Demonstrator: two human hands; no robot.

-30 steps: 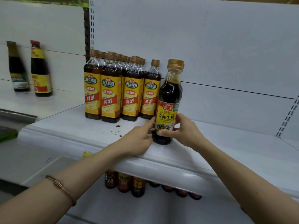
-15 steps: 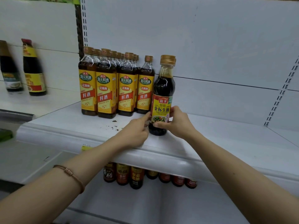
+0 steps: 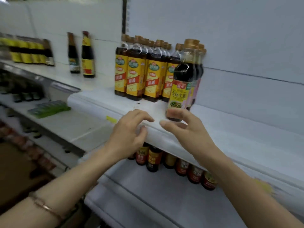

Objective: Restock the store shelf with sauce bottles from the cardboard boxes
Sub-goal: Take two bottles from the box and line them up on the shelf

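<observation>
The soy sauce bottle (image 3: 180, 89) stood upright near the front edge of the white shelf (image 3: 230, 129), just to the right of the block of yellow-labelled bottles (image 3: 141, 74), with more bottles of its own kind lined up behind it, though motion blur made their number hard to tell. It was full of dark liquid, so it probably felt fairly heavy for its size, and its tall, narrow body under a gold cap suggested it would tip easily if nudged high up. The wall looked rigid and glossy, likely slippery where bare; whether it was glass or plastic could not be told. The best hold seemed to be around the labelled lower body, where the paper gives friction and the weight sits low. The right hand (image 3: 185, 127) hovered just in front of the bottle's base with fingers spread and relaxed, gripping nothing; whether a fingertip touched the bottle could not be told. The left hand (image 3: 130, 130) hung over the shelf lip, fingers loosely bent and empty, a thin bracelet (image 3: 46, 208) on its wrist. More sauce bottles (image 3: 172, 163) stood on the shelf below.
</observation>
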